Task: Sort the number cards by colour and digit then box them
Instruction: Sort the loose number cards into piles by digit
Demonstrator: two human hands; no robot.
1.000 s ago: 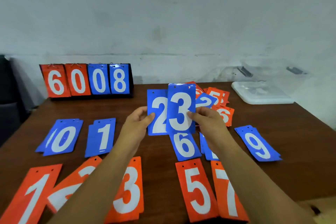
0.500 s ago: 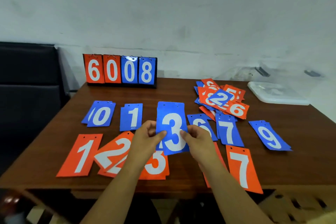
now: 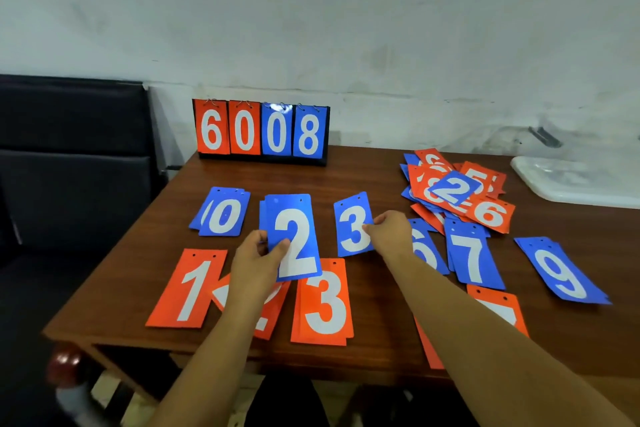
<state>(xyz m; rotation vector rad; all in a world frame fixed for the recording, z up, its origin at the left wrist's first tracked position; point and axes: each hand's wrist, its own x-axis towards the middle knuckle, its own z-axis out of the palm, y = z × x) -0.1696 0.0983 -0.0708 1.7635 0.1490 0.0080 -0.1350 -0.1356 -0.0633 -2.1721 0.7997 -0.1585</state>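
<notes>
Two hands hold cards: left hand (image 3: 254, 255) fingers pinch blue 2 (image 3: 294, 239), right hand (image 3: 389, 230) fingers pinch blue 3 (image 3: 353, 224).

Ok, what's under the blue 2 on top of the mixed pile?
Orange cards lie directly beneath the blue 2; an orange 5 and orange 6 poke out. The digits right under it are covered.

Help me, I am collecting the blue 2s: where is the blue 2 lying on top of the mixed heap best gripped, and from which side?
Pinch the heap-top blue 2 by its near corner, coming from the near side. It lies flat and skewed on top of the mixed heap with nothing covering it, so that corner probably lifts without disturbing the rest.
</notes>
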